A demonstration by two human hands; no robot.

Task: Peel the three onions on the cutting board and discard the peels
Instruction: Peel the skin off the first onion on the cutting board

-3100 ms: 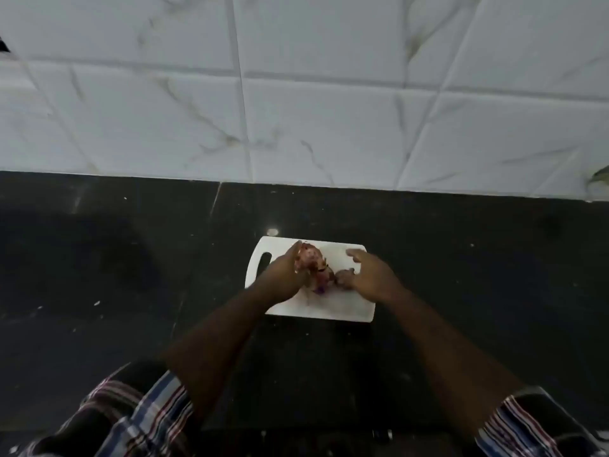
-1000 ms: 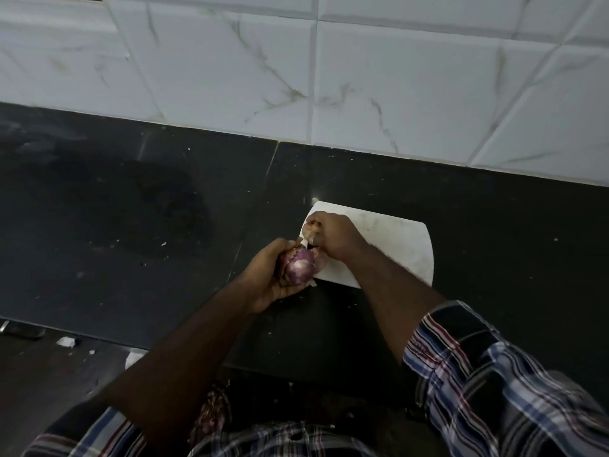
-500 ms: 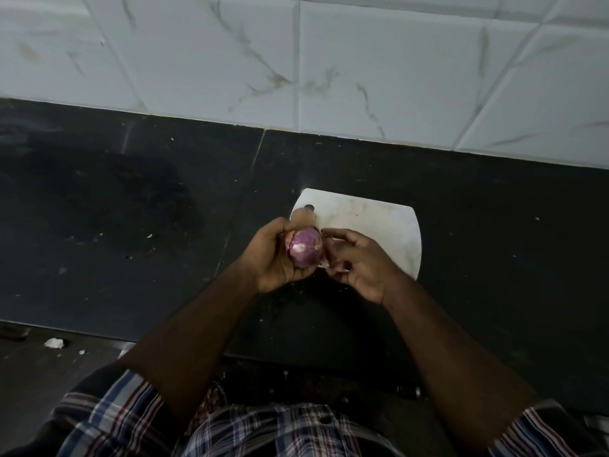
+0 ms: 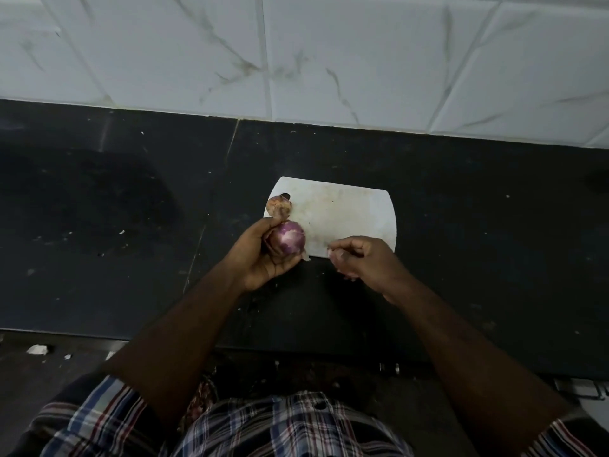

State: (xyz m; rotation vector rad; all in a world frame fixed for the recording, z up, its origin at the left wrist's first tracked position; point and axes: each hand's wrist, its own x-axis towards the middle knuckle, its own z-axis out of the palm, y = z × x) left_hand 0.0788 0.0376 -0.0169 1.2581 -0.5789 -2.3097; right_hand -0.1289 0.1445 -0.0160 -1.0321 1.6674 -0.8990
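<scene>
A: How many onions can you count?

B: Two in sight. One purple onion (image 4: pixel 286 239), round and glossy with pale streaks, sits cupped in the left hand (image 4: pixel 260 255), fingers curled under it and thumb pressed on its far side. The second onion (image 4: pixel 279 206) is duller, brownish, papery-looking, and rests just beyond that grip, touching the near-left corner area of the cutting board (image 4: pixel 346 209) beside its dark handle hole. A third onion I cannot find.

A: And the other hand?

B: The right hand (image 4: pixel 365 262) is closed loosely, fingertips pinched together on a thin pale scrap of peel (image 4: pixel 337 258). It hangs to the right of the held onion, apart from it, over the board's near edge. How much peel is bunched inside the fist I cannot tell.

A: One board?

B: One. White, flat, smooth plastic by the look of it, rounded corners, faintly stained. Another small pale flake (image 4: pixel 306 257) shows just below the gripped onion, at the board's near edge.

A: What lies under it all?

B: A dark, polished stone countertop (image 4: pixel 115 209), speckled with tiny light crumbs. Beyond both hands, a wall of large white tiles (image 4: pixel 362 61) with grey marble veining. Two bare forearms, two plaid sleeves (image 4: pixel 92 413) rolled up at the bottom.
</scene>
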